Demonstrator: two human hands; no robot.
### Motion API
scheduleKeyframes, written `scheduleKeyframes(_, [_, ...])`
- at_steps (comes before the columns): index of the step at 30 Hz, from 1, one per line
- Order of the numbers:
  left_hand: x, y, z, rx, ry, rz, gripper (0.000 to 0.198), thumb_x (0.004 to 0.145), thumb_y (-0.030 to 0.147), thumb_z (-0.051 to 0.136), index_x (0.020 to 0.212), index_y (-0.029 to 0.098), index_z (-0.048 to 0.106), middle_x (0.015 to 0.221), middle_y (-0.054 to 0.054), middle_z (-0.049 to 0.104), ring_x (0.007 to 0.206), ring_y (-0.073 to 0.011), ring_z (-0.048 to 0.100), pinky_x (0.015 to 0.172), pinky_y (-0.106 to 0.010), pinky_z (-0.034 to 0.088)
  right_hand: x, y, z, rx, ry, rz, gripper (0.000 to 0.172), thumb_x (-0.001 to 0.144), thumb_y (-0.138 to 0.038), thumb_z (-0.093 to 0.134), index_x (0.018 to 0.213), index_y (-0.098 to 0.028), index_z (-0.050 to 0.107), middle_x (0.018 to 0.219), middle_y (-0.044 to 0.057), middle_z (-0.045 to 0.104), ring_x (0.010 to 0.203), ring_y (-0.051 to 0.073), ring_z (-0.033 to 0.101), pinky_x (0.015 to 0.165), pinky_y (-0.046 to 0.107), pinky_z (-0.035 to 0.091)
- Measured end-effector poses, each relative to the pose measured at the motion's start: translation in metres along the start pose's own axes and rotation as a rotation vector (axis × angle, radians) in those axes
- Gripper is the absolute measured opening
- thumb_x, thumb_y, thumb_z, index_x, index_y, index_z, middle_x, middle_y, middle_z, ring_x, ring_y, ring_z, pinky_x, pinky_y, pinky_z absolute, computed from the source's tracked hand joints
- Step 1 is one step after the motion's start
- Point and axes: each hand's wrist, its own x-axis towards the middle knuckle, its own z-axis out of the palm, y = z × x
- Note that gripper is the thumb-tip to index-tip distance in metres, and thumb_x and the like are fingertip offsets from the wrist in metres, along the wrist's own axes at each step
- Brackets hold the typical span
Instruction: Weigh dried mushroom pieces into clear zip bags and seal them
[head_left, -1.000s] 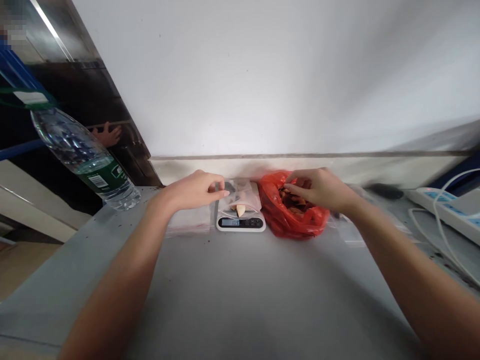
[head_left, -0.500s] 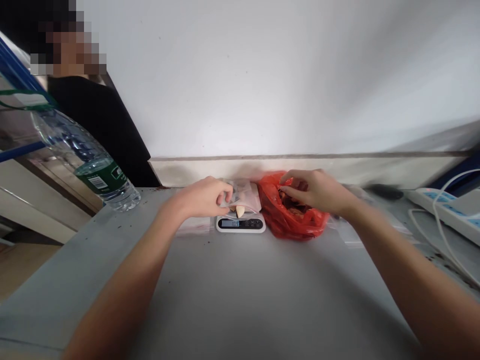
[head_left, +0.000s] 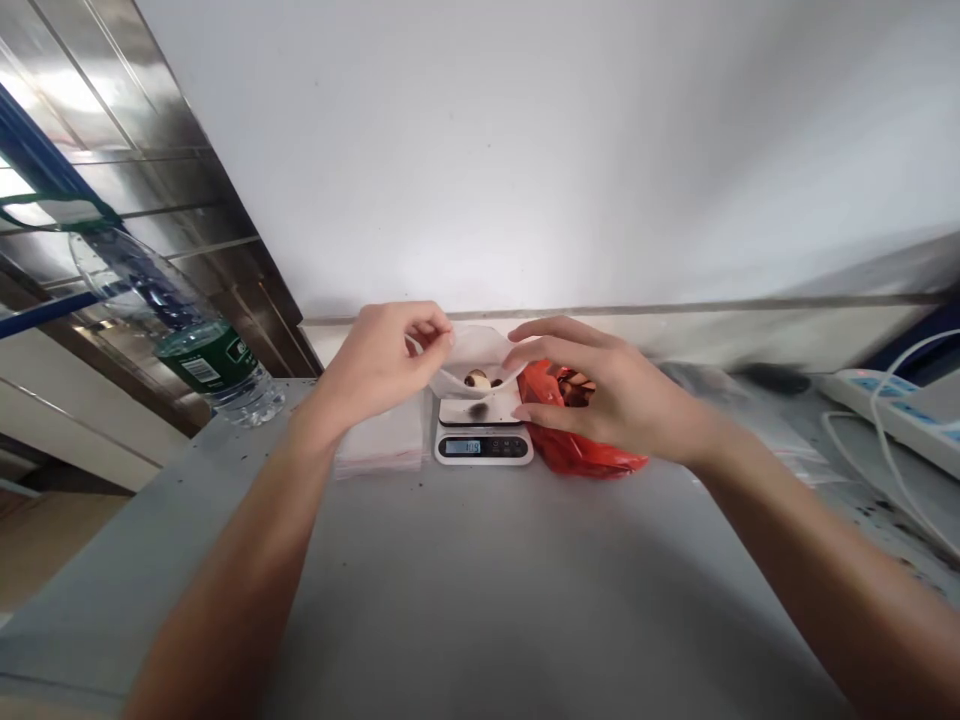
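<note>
- The clear bag [head_left: 481, 343] is above the rear of the scale [head_left: 484, 459], its mouth spread; whether its underside touches the scale, I cannot tell.
- A few pale and dark-brown pieces [head_left: 478, 379] lie in the bag, over the scale's plate.
- The left hand [head_left: 386, 358] is to the left of the scale and above it, thumb and forefinger pinching the bag's left edge.
- The right hand [head_left: 607, 375] is to the right of the scale and above it, fingers spread with the thumb well apart; the fingertips are at the bag's right edge, and contact is unclear.
- The step in hand looks to be holding the bag open over the scale; the next move seems to call for a steady left pinch and a careful right grip on the opposite edge, so the pieces do not spill.
- The scale's display [head_left: 463, 447] is lit; its small digits look like 10.9.
- Just right of the scale sits a red plastic bag [head_left: 592, 456] holding brown chunks [head_left: 576, 388], partly behind the right hand.
- Just left of the scale lies a stack of flat bags [head_left: 382, 440] on the grey bench [head_left: 480, 570].
- Well left of the scale stands a large water bottle [head_left: 206, 355].
</note>
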Motion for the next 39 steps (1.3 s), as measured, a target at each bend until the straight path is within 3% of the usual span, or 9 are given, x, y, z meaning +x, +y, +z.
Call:
scheduleKeyframes(2, [-0.001,0.003,-0.001,-0.065,0.006,0.0,0.018,0.087,0.029,0.06,0.077,0.016,0.069,0.074,-0.003,0.07,0.068,-0.0143,0.063,0.066,-0.026,0.049,0.002,-0.003,0.0,-0.002,0.06,-0.026,0.013,0.091,-0.035,0.068,0.096,-0.023,0.069,0.115,0.011,0.071,0.106,0.027,0.068,0.086,0.04,0.055])
scheduleKeyframes(5, [-0.002,0.004,-0.003,-0.143,-0.048,0.002,0.018,0.087,0.03,0.062,0.083,0.017,0.072,0.073,-0.003,0.07,0.068,-0.0145,0.064,0.063,-0.025,0.048,0.003,-0.009,-0.002,0.066,0.104,0.001,0.021,0.091,-0.038,0.069,0.078,-0.021,0.067,0.089,0.007,0.074,0.087,0.023,0.069,0.071,0.034,0.053])
scheduleKeyframes(9, [-0.001,0.002,-0.004,-0.161,-0.11,0.024,0.026,0.095,0.038,0.056,0.105,0.02,0.072,0.074,-0.001,0.066,0.071,-0.0151,0.064,0.065,-0.025,0.05,0.005,-0.015,-0.005,0.258,0.141,0.241,0.031,0.089,-0.044,0.07,0.07,-0.02,0.065,0.068,0.001,0.068,0.06,0.013,0.058,0.056,0.028,0.046])
scheduleKeyframes(12, [-0.001,0.0,-0.003,-0.18,-0.212,0.076,0.029,0.097,0.043,0.054,0.106,0.021,0.069,0.092,-0.003,0.07,0.083,-0.0157,0.066,0.075,-0.027,0.053,0.005,-0.014,-0.008,0.384,0.127,0.376,0.034,0.084,-0.046,0.074,0.067,-0.018,0.065,0.06,-0.001,0.062,0.053,0.01,0.051,0.048,0.025,0.039])
scheduleKeyframes(17, [0.001,-0.002,0.0,-0.184,-0.371,0.084,0.025,0.09,0.043,0.064,0.085,0.018,0.065,0.089,-0.003,0.071,0.078,-0.0149,0.066,0.074,-0.028,0.053,0.004,-0.008,-0.013,0.48,0.078,0.456,0.036,0.078,-0.05,0.078,0.066,-0.018,0.066,0.057,0.0,0.064,0.051,0.012,0.054,0.045,0.025,0.038])
scheduleKeyframes(23, [0.002,-0.003,0.0,-0.178,-0.312,0.089,0.024,0.09,0.038,0.063,0.078,0.018,0.068,0.077,-0.002,0.071,0.072,-0.0143,0.065,0.072,-0.028,0.053,0.002,-0.003,-0.019,0.434,0.06,0.432,0.033,0.075,-0.05,0.078,0.067,-0.018,0.07,0.066,0.004,0.07,0.057,0.013,0.059,0.05,0.028,0.045])
scheduleKeyframes(29, [0.001,-0.003,0.004,-0.265,-0.224,0.018,0.017,0.086,0.033,0.069,0.093,0.018,0.068,0.079,-0.002,0.075,0.074,-0.0153,0.07,0.075,-0.028,0.056,0.003,-0.007,-0.021,0.425,0.06,0.471,0.029,0.072,-0.041,0.081,0.062,-0.019,0.065,0.06,0.002,0.066,0.053,0.013,0.057,0.046,0.027,0.042])
scheduleKeyframes(33, [0.002,-0.007,0.004,-0.279,-0.244,-0.016,0.036,0.083,0.034,0.074,0.116,0.019,0.07,0.087,-0.002,0.078,0.078,-0.0164,0.072,0.075,-0.028,0.057,0.005,-0.008,-0.017,0.449,0.133,0.456,0.026,0.07,-0.038,0.081,0.065,-0.019,0.064,0.066,0.0,0.068,0.052,0.01,0.055,0.044,0.025,0.041])
scheduleKeyframes(39, [0.006,-0.015,0.002,-0.225,-0.301,-0.022,0.023,0.082,0.04,0.073,0.084,0.017,0.075,0.084,-0.005,0.077,0.077,-0.0168,0.07,0.074,-0.028,0.057,0.004,-0.005,-0.017,0.444,0.149,0.441,0.025,0.074,-0.038,0.08,0.066,-0.02,0.064,0.066,0.001,0.069,0.052,0.011,0.057,0.042,0.024,0.04])
